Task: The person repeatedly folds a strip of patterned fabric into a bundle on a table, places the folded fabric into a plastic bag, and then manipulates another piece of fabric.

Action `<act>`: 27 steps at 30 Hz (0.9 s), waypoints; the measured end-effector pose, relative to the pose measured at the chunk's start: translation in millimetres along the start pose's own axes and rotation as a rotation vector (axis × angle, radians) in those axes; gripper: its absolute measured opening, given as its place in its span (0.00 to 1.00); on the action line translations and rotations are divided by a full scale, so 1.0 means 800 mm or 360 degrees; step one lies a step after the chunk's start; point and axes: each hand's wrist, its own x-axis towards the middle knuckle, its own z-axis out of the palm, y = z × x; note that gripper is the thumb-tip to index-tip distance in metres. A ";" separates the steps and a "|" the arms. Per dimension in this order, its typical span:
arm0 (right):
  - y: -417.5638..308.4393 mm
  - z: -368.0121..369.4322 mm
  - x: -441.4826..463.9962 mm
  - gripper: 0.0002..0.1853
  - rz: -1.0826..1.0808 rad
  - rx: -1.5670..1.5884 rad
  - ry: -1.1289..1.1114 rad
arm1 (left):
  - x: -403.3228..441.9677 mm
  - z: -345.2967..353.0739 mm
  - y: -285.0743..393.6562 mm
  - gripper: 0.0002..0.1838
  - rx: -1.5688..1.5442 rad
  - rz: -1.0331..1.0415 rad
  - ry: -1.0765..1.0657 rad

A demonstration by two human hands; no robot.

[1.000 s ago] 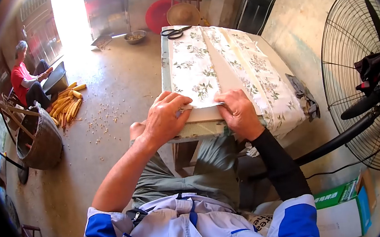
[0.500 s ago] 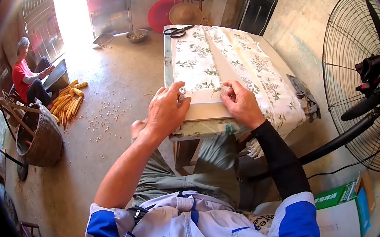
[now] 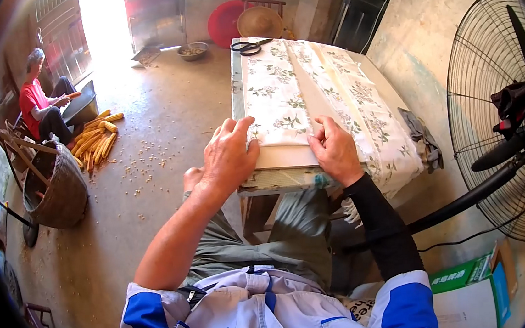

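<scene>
A strip of white floral cloth [image 3: 281, 92] lies lengthwise over a pale board [image 3: 290, 156] on the table. My left hand [image 3: 230, 153] is at the strip's near left corner, fingers bent and thumb closed toward them on the fabric edge. At the near right corner, my right hand [image 3: 336, 150] pinches the cloth edge between thumb and curled fingers. The near edge of the strip runs straight between both hands, with bare board in front of it. More floral cloth [image 3: 365, 110] spreads on the right, its fringe hanging down. Black-handled scissors [image 3: 250, 47] rest at the far left corner.
A large fan [image 3: 498, 116] stands at right, near a grey rag [image 3: 421, 136] on the table's side. At left, a seated person in red [image 3: 34, 100] handles corn by a pile of cobs [image 3: 96, 142]. A woven basket [image 3: 56, 190] and scattered kernels are on the floor.
The near edge of the strip now lies flatter and straighter, and my hands have shifted slightly on it. The view has tilted a little. The seated person's hands have moved with a cob.
</scene>
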 end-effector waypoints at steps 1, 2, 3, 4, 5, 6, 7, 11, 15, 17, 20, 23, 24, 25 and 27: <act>-0.001 0.000 0.000 0.21 0.0009 -0.0002 -0.0006 | -0.001 -0.001 0.002 0.23 0.0041 0.0043 0.0025; -0.001 0.000 0.000 0.21 0.0000 -0.0003 0.0001 | -0.002 -0.003 0.004 0.23 0.0119 0.0136 0.0048; 0.000 0.000 0.000 0.21 -0.0009 -0.0005 0.0008 | -0.002 -0.003 0.007 0.23 0.0195 0.0228 0.0071; 0.000 0.000 0.000 0.20 -0.0017 -0.0007 0.0014 | -0.002 -0.004 0.009 0.24 0.0271 0.0321 0.0093; 0.000 0.001 -0.001 0.20 -0.0014 -0.0009 0.0014 | -0.003 -0.003 0.015 0.24 0.0247 0.0410 0.0121; 0.001 0.001 -0.001 0.20 -0.0011 -0.0010 0.0014 | -0.005 -0.002 0.021 0.24 0.0224 0.0499 0.0150; 0.001 0.001 -0.001 0.20 -0.0008 -0.0010 0.0013 | -0.007 0.001 0.027 0.24 0.0201 0.0587 0.0178; 0.000 0.002 -0.002 0.20 0.0013 -0.0026 0.0021 | -0.010 0.010 0.048 0.25 0.0054 0.0784 -0.0028; 0.001 0.002 -0.001 0.20 -0.0015 -0.0015 0.0034 | -0.007 0.041 0.050 0.35 0.0009 0.0815 -0.0234; 0.003 0.003 0.000 0.20 -0.0022 0.0006 0.0038 | -0.008 0.050 0.050 0.42 0.0098 0.0715 -0.0291; 0.002 0.004 -0.002 0.20 0.0004 0.0029 0.0041 | -0.014 0.049 0.049 0.44 0.0152 0.0594 -0.0357; 0.001 0.003 -0.001 0.20 0.0014 0.0014 0.0040 | -0.018 0.043 0.050 0.46 0.0227 0.0551 -0.0385; 0.003 0.003 -0.002 0.20 0.0019 0.0016 0.0038 | -0.019 0.043 0.048 0.46 0.0227 0.0550 -0.0379; 0.004 0.004 -0.001 0.20 0.0022 0.0018 0.0036 | -0.020 0.042 0.047 0.47 0.0225 0.0549 -0.0372; 0.005 0.005 -0.001 0.19 -0.0017 0.0005 0.0038 | -0.022 0.036 0.050 0.47 0.0265 0.0529 -0.0403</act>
